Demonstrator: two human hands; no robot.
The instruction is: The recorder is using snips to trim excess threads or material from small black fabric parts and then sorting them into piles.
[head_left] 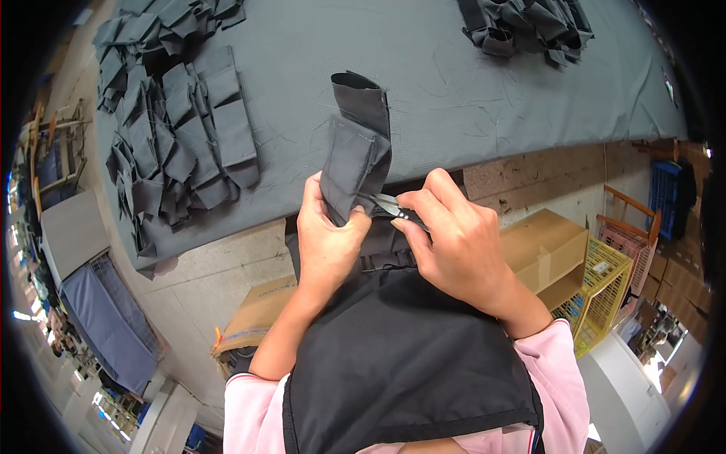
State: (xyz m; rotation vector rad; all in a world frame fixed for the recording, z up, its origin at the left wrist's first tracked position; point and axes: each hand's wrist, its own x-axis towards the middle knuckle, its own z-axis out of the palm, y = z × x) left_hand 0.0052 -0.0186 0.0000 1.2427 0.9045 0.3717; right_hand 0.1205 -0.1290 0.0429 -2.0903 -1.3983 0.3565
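My left hand [330, 240] is closed around the lower end of a dark grey sewn fabric piece [349, 155], its thumb pressed near the bottom corner. The piece is folded, and its upper end stands up as an open loop above the table's near edge. In my right hand [457, 240] is a small pair of thread snips [390, 206], gripped between thumb and fingers. The blades point left and touch or nearly touch the fabric's lower edge beside my left thumb. Any thread between the blades is too small to make out.
A grey cloth-covered table [302, 45] bears piles of similar fabric pieces [181, 136] at left and another pile [529, 26] at far right. Loose threads lie about. Below the table stand cardboard boxes [544, 250] and a yellow plastic crate [597, 291] at right.
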